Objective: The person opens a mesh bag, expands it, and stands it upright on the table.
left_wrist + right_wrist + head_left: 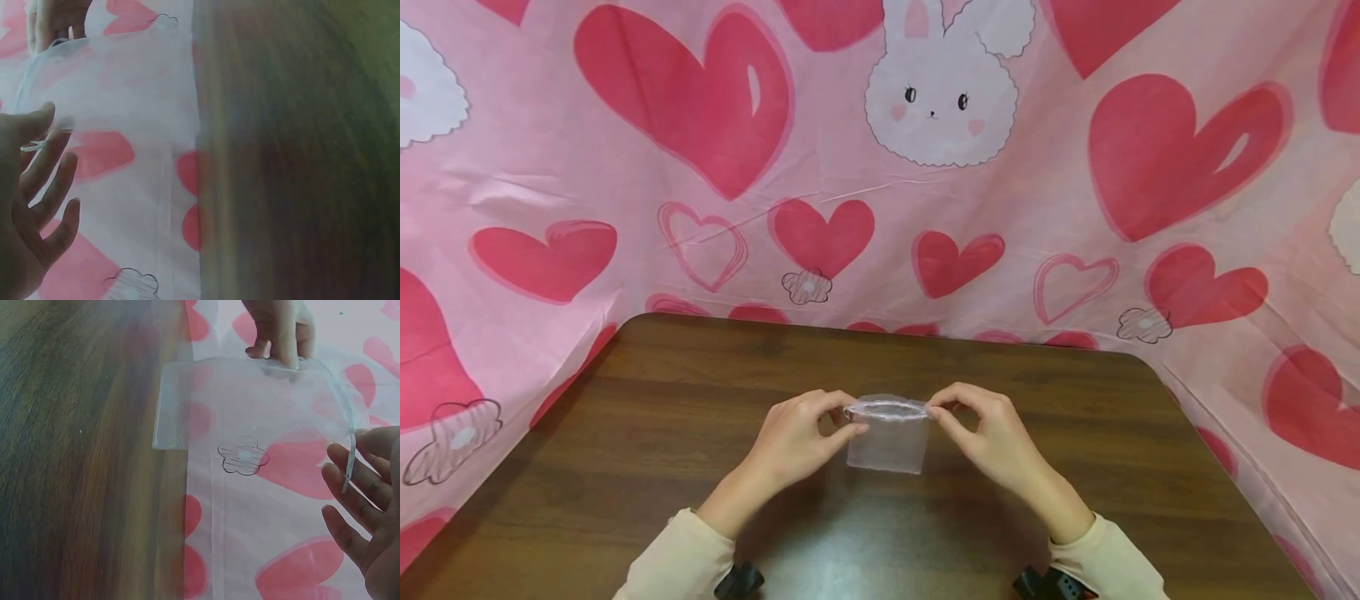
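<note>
Our hands, frame centre: left hand [793,442] and right hand [992,437] each pinch sheer pouch [887,435] top corners, stretching mouth taut above worktop [625,417].

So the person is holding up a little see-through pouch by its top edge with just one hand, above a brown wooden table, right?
Not quite: both hands hold it. In the head view the left hand pinches one end of the pouch's top edge and the right hand pinches the other. The rest stands: a see-through pouch held above the brown wooden table.
</note>
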`<state>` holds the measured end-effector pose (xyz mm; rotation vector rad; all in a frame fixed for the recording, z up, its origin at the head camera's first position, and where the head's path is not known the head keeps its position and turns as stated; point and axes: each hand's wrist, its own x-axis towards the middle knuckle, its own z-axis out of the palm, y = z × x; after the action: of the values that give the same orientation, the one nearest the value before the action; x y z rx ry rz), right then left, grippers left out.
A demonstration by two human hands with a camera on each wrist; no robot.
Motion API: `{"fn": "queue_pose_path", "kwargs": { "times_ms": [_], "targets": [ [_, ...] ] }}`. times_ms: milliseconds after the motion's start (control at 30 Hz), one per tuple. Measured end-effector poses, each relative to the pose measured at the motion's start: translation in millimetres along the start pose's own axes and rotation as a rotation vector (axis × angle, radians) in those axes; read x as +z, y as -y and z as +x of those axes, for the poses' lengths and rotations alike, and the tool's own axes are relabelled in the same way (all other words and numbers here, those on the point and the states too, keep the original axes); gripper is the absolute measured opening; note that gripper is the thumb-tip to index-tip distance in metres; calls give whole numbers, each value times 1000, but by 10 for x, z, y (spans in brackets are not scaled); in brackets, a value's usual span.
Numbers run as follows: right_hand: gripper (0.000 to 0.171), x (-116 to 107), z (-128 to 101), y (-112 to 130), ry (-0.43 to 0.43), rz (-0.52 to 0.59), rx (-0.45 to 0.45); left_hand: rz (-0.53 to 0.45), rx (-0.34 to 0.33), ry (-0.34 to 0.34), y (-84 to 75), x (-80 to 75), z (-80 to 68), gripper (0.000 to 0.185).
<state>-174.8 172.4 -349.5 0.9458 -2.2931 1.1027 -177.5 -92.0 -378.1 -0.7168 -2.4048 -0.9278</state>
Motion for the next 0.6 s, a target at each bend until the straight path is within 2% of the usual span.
{"fn": "queue_pose_path", "kwargs": {
  "times_ms": [333,600],
  "targets": [
    [19,40,-66,8,-61,40,78,-16,-32,-79,1,50,17,16],
    [19,152,-128,-55,-57,44,137,-23,-53,-81,-42,19,65,15]
  ]
}}
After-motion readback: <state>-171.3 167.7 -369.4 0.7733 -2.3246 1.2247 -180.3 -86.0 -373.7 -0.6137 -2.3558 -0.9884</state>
